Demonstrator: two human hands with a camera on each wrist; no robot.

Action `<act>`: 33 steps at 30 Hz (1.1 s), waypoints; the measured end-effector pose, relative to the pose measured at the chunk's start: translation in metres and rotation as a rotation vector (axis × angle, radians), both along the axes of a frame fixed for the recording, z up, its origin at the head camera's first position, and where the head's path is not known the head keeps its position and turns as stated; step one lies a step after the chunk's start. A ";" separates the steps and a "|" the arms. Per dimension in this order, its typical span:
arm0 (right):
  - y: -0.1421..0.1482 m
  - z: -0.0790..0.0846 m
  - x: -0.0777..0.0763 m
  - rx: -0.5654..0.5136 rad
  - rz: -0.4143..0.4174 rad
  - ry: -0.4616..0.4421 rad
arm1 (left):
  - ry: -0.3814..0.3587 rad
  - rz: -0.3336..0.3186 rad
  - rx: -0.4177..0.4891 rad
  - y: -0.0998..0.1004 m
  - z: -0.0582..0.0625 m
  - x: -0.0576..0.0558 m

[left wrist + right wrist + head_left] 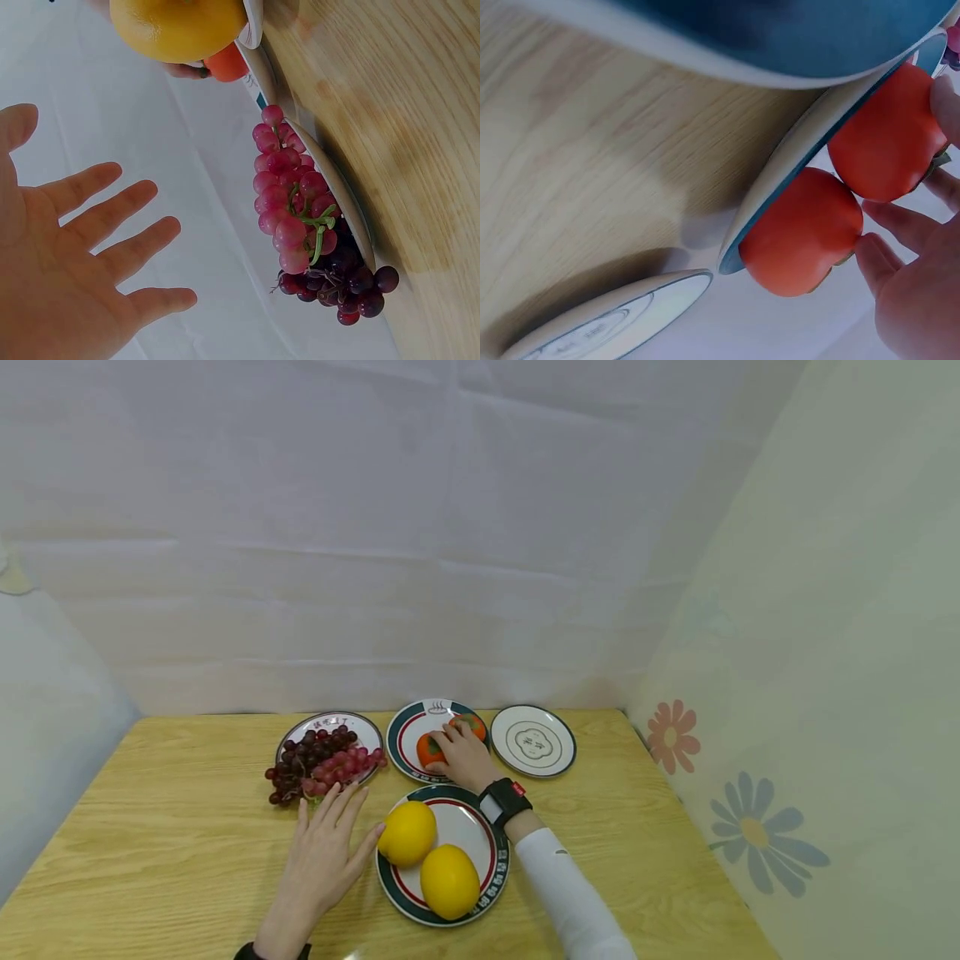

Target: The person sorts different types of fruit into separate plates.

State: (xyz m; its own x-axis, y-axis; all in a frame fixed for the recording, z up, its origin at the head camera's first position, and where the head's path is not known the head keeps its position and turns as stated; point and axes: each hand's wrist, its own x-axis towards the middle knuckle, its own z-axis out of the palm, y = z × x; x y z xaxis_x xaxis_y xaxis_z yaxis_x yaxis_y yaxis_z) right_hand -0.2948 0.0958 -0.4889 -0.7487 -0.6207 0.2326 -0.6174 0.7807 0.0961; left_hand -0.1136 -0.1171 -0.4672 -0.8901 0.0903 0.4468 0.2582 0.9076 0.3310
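Note:
My right hand point(468, 758) reaches over the back middle plate point(402, 732) and grips an orange-red persimmon point(429, 750), thumb on one side and fingers on the other. In the right wrist view, a second persimmon point(802, 232) lies against the first, close to the fingertips. Both sit on the plate. My left hand point(326, 852) hovers with spread fingers, holding nothing, between the grapes and the front plate point(483, 839). Two large yellow fruits point(450, 882), lemon-like, lie on that front plate. Pink grapes point(289, 195) and dark grapes point(349, 277) are beyond the left hand's fingertips.
The grapes lie on a white plate point(367, 727) at the back left, some hanging over its rim. A small white plate point(534, 741) with a printed emblem stands at the back right. A pale cloth wall point(450, 568) closes off the wooden table's point(187, 827) far edge.

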 end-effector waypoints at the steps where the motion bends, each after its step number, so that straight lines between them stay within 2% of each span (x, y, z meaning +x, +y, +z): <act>1: 0.000 0.001 0.000 -0.002 -0.003 -0.008 | -0.012 -0.001 0.000 0.000 0.000 0.000; 3: 0.000 0.005 0.003 -0.028 0.004 -0.043 | -0.031 -0.001 -0.002 0.000 0.000 0.000; 6: -0.001 0.020 0.015 -0.117 0.035 -0.153 | -0.034 -0.004 -0.008 0.001 0.001 0.000; 9: -0.004 0.040 0.034 -0.210 0.072 -0.275 | -0.012 -0.005 -0.008 0.001 0.002 0.000; 13: -0.006 0.055 0.066 -0.184 0.064 -0.371 | 0.005 -0.003 -0.010 0.000 0.003 0.001; 17: -0.011 0.052 0.092 -0.076 0.055 -0.435 | -0.017 0.005 -0.016 -0.002 0.006 0.001; 21: -0.018 0.038 0.107 -0.016 0.070 -0.480 | -0.035 0.004 -0.019 -0.002 0.007 0.001; 26: -0.023 0.029 0.114 -0.022 0.072 -0.505 | -0.013 -0.001 -0.023 -0.002 0.006 0.002; 33: -0.024 0.031 0.113 -0.033 0.061 -0.478 | 0.003 0.000 -0.019 -0.001 0.007 0.002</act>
State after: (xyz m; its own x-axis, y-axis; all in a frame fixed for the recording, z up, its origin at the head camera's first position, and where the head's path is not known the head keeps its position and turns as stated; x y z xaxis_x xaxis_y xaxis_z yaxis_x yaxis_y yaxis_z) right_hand -0.1813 0.0721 -0.4580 -0.7387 -0.6652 -0.1088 -0.6313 0.7394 -0.2338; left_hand -0.1120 -0.1185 -0.4603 -0.8885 0.0992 0.4480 0.2597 0.9136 0.3128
